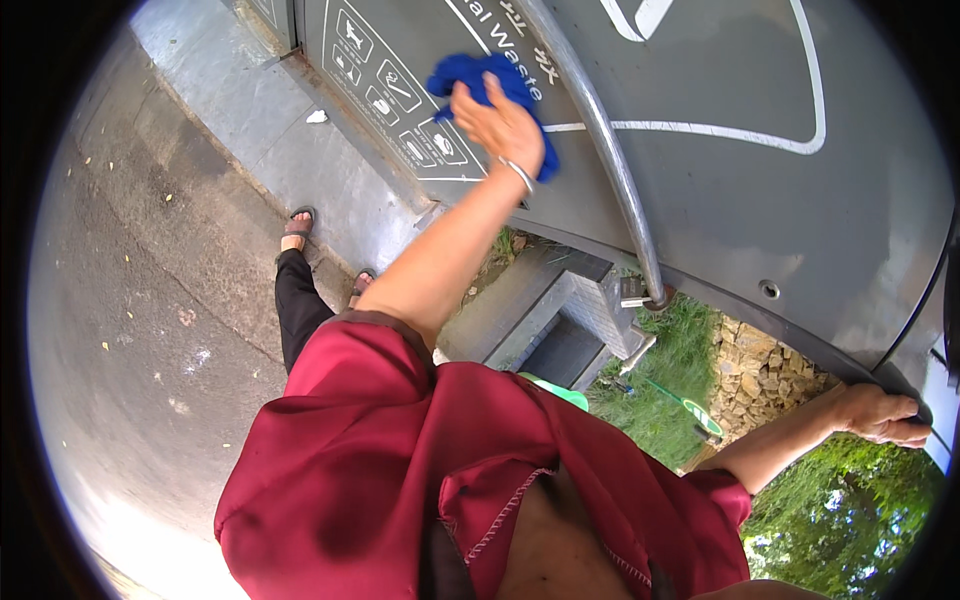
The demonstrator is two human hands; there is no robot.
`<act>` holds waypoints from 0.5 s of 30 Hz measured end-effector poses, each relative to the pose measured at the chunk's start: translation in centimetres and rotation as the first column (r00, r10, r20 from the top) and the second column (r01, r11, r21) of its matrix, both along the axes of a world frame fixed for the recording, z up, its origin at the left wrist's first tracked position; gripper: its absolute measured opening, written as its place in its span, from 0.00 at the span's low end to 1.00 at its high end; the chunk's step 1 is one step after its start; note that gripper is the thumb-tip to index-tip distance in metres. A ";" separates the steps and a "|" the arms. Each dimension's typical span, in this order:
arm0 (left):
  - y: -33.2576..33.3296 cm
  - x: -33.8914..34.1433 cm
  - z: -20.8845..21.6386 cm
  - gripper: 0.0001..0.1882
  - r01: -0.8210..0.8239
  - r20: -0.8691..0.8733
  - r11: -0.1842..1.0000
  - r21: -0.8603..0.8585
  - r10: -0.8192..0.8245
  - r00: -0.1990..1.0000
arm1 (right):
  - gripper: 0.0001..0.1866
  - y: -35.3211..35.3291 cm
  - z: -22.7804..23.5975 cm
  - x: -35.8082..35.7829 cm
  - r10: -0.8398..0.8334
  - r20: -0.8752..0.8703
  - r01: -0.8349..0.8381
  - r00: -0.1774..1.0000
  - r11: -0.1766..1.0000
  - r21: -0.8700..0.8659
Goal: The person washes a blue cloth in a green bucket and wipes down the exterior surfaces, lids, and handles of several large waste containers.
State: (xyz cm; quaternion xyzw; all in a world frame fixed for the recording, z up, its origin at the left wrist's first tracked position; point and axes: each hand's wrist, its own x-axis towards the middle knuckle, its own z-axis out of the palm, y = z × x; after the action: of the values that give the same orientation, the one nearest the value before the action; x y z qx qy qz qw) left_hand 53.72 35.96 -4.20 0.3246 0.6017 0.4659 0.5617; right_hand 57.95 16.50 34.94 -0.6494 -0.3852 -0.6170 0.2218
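Note:
A bunched blue cloth (463,75) lies against a dark grey panel (720,210) printed with white lines and small pictures. My left hand (500,122), with a silver bangle at the wrist, holds this cloth against the panel, its fingers partly stretched over it. Part of the cloth is hidden under the palm. Far to the right, my right hand (872,413) is closed around the panel's lower right edge. What its fingertips touch behind that edge cannot be seen.
A curved metal bar (608,150) crosses the panel just right of the cloth. A grey box-shaped block (560,325) with an opening stands below. A racket (703,417) lies on grass near stacked stones (755,375). Paving (180,240) stretches leftward beside my sandalled feet.

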 end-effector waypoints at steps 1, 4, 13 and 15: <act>-3.2 -0.1 1.6 0.31 0.100 0.009 0.994 0.038 -0.101 0.995 | 0.26 -0.5 0.1 0.1 -0.027 0.014 0.027 1.000 0.999 -0.021; -13.2 -0.8 3.0 0.33 0.311 -0.018 0.869 0.384 -0.330 0.944 | 0.28 -1.1 0.5 0.4 -0.029 0.043 0.031 0.999 0.999 -0.041; -14.8 1.3 -6.9 0.27 0.112 -0.119 0.912 -0.394 -0.172 0.978 | 0.30 0.2 -0.5 -1.0 -0.166 -0.020 0.166 0.986 0.986 0.005; -13.5 3.5 -8.1 0.29 -0.079 -0.123 0.735 -0.674 -0.006 0.992 | 0.29 0.3 0.0 -0.9 -0.209 0.001 0.209 0.978 0.978 -0.003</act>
State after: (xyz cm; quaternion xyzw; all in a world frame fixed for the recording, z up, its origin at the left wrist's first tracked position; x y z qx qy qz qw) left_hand 57.23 22.43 -12.34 0.1128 0.7681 0.2062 0.5957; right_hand 57.04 16.83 34.89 -0.6865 -0.3158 -0.6364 0.1548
